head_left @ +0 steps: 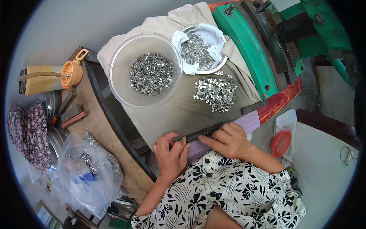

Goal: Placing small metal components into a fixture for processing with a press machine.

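Note:
A dark, narrow metal bar with a row of small notches lies at the table's near edge, just in front of me. My left hand pinches its left end between thumb and fingers. Over the right part bends my right hand, its index fingertip pressed on the row and its other fingers curled around the bar. Whether a small part sits under that fingertip, I cannot tell. Beyond the bar is a loose heap of small shiny metal pieces on the beige cloth.
A clear round tub holds small bent metal parts. Behind the heap, a lined metal bowl contains thin metal pins. A green press stands at the right. Plastic bags and an orange-lidded bottle are left.

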`<move>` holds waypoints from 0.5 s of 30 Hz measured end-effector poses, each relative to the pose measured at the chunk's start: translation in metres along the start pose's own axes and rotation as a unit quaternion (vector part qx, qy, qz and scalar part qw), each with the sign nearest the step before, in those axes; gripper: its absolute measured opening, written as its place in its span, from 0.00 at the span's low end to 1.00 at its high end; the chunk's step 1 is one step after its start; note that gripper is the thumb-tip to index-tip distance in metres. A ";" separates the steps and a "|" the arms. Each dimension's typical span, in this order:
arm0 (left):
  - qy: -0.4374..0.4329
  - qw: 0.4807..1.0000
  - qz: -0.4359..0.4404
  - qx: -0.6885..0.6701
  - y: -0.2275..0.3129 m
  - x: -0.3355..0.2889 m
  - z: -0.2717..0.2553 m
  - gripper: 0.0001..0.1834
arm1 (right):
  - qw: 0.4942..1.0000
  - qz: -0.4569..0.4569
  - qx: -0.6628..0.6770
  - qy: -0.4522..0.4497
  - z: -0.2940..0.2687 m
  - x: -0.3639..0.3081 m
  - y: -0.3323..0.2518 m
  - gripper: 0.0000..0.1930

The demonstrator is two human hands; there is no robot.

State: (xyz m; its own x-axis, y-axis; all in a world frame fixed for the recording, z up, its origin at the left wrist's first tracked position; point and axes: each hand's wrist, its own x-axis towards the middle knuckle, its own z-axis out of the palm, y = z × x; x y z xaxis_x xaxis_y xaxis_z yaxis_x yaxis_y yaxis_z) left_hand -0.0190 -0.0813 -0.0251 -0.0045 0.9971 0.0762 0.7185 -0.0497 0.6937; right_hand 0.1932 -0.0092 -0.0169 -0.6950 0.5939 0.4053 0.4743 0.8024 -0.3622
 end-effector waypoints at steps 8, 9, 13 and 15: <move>0.007 1.000 0.002 -0.010 -0.001 0.001 0.000 0.15 | 0.982 0.150 -0.009 0.118 -0.044 -0.026 0.031 0.16; 0.008 1.000 0.002 -0.005 -0.001 0.000 -0.001 0.15 | 0.966 0.225 -0.007 0.129 -0.050 -0.036 0.038 0.15; 0.005 1.000 0.009 -0.009 -0.002 0.001 -0.001 0.15 | 0.933 0.347 -0.036 0.093 -0.074 -0.067 0.066 0.16; 0.005 1.000 0.012 -0.008 -0.001 0.001 -0.001 0.15 | 0.934 0.350 -0.039 0.065 -0.080 -0.073 0.071 0.16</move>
State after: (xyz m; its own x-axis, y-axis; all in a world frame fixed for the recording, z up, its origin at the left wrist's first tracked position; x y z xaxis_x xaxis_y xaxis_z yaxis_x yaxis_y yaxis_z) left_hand -0.0202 -0.0800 -0.0251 0.0046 0.9950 0.0998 0.7066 -0.0739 0.7037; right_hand 0.3206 0.0090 -0.0049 -0.1320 0.9723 0.1927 0.8292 0.2148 -0.5161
